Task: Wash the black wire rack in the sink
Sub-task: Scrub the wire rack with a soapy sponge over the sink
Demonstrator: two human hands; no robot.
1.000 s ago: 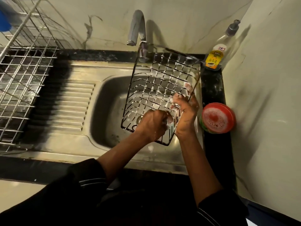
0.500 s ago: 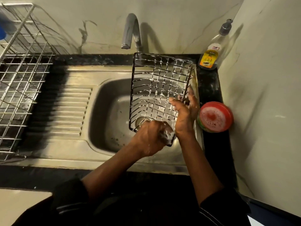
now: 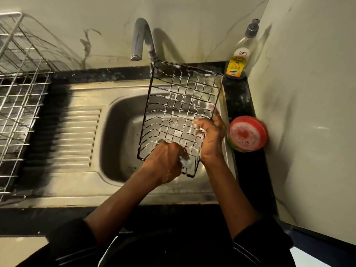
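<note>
- While over the sink [image 3: 115, 135], black wire rack [image 3: 183, 97] reaches the tap [image 3: 141, 35].
- Right hand [image 3: 211, 135] grasps its right edge.
- Left hand [image 3: 165, 162] clenches a foamy pad [image 3: 186, 163] at near corner.

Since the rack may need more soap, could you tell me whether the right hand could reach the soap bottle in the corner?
Probably yes, once freed: the right hand grips the right edge of the black wire rack, and the soap bottle stands uncovered on the black counter just beyond.

The soap bottle [image 3: 238, 64] bears a yellow label whose print is too blurred to read.
</note>
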